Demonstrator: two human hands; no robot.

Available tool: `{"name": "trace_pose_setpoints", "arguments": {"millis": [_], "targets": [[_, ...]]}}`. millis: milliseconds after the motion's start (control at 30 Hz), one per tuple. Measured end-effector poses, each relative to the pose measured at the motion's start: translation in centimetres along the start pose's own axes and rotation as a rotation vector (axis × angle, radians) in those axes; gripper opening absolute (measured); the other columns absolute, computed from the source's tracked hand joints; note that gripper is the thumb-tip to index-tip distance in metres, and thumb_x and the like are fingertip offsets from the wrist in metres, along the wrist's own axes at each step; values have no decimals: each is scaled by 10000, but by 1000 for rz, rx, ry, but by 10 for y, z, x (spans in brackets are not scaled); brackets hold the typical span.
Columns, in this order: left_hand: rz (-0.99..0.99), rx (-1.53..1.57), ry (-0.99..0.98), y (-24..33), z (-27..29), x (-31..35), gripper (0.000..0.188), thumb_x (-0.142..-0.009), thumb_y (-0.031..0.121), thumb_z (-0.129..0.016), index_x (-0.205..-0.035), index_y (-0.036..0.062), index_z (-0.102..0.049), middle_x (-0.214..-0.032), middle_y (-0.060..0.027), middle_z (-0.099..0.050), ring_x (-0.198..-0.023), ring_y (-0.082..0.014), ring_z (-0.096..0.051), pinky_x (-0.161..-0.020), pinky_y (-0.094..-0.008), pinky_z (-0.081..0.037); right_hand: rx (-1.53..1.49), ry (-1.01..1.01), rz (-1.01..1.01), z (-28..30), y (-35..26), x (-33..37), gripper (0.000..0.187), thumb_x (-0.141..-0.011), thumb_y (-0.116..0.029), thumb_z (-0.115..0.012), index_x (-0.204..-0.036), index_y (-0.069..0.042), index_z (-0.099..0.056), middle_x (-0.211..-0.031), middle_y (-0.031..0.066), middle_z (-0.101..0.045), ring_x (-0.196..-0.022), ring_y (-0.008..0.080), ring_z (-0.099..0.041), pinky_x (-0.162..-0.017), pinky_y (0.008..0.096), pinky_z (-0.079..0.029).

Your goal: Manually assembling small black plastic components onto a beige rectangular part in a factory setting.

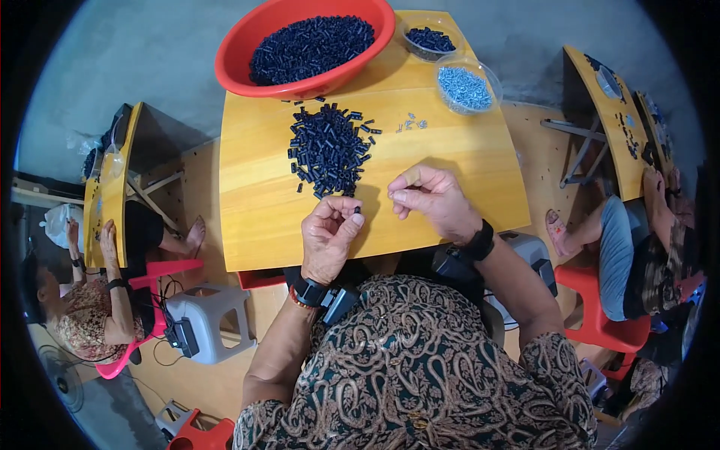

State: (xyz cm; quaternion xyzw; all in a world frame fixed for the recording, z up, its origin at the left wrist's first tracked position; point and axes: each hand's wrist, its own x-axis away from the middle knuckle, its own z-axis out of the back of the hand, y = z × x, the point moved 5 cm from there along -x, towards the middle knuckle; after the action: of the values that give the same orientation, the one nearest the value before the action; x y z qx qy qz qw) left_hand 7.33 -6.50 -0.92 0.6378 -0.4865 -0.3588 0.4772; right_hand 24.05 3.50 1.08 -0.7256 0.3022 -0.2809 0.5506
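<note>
Between the thumb and fingers of my left hand is a small black plastic piece, held just in front of a heap of similar black pieces on the yellow table. My right hand is a little to the right, thumb and forefinger pinched together. Whatever sits in that pinch is too small to make out. The two hands are apart. Farther up the table, a few small silvery screws lie loose.
A red basin full of black pieces stands at the far left of the table. At the far right are a clear bowl of silvery screws and a clear bowl of black pieces. People sit at tables on both sides.
</note>
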Motion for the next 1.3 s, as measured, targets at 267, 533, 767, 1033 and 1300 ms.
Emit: {"name": "trace_pose_setpoints", "arguments": {"millis": [267, 533, 767, 1033, 1300], "targets": [[29, 42, 1, -2, 5, 1, 165, -861, -15, -675, -1012, 8, -611, -880, 10, -616, -788, -56, -552, -758, -212, -474, -238, -50, -54, -28, -2, -1, 107, -892, -36, -634, -993, -3, -643, -879, 78, -664, -763, 135, -643, -694, 274, -544], [-4, 92, -7, -3, 4, 1, 151, -862, -15, -680, -1001, -1, -622, -905, -27, -661, -798, -73, -593, -750, -222, -492, -19, -87, -18, -35, -3, -3, 104, -895, 19, -608, -989, 13, -651, -914, 66, -636, -784, 126, -626, -714, 270, -525], [-2, 141, -17, -3, 4, 0, 153, -853, -20, -687, -986, -4, -612, -908, -49, -670, -809, -90, -616, -747, -228, -495, 114, -71, 100, -45, -4, -10, 81, -876, 16, -625, -933, 0, -680, -848, 23, -640, -746, 81, -606, -698, 228, -507], [-45, 86, -14, -4, 6, 0, 145, -846, -15, -699, -959, 5, -611, -864, -34, -659, -766, -69, -593, -707, -212, -490, 780, -155, 449, -54, -35, -7, 87, -857, 28, -643, -935, 7, -672, -880, 49, -598, -776, 96, -591, -695, 232, -495], [11, 205, -30, -5, 5, -2, 91, -879, 16, -668, -934, 12, -596, -808, -63, -667, -705, -100, -620, -639, -230, -514, 257, -53, 144, -51, -6, -6, 79, -867, 37, -635, -937, 44, -670, -878, 67, -602, -759, 105, -610, -697, 234, -519]]}}
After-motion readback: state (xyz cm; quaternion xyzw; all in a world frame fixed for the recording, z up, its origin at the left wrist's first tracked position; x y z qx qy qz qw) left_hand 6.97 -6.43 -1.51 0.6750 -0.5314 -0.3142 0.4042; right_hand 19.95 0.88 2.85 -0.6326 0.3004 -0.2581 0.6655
